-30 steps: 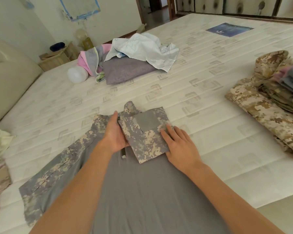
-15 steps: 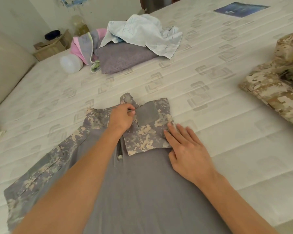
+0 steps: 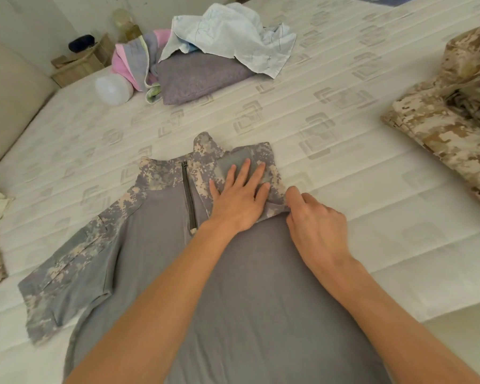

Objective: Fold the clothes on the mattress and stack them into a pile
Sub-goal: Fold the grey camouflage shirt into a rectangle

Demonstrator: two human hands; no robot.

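A grey shirt (image 3: 155, 245) with camouflage sleeves and a zip collar lies flat on the white mattress (image 3: 330, 173) in front of me. Its right sleeve is folded in over the chest. My left hand (image 3: 240, 194) presses flat on that folded sleeve with straight fingers. My right hand (image 3: 315, 217) pinches the sleeve's lower right edge between curled fingers. The left sleeve lies spread out to the left.
A tan camouflage pile (image 3: 444, 117) sits at the right edge. Far back lies a heap with a white shirt (image 3: 233, 31), a purple cloth (image 3: 200, 76) and a pink garment (image 3: 124, 62), beside a white round object (image 3: 112, 88). A padded headboard (image 3: 9, 98) rises left.
My left hand moved from the collar onto the folded sleeve and flattened. My right hand went from lying flat to pinching the sleeve's edge. The view tilted down.
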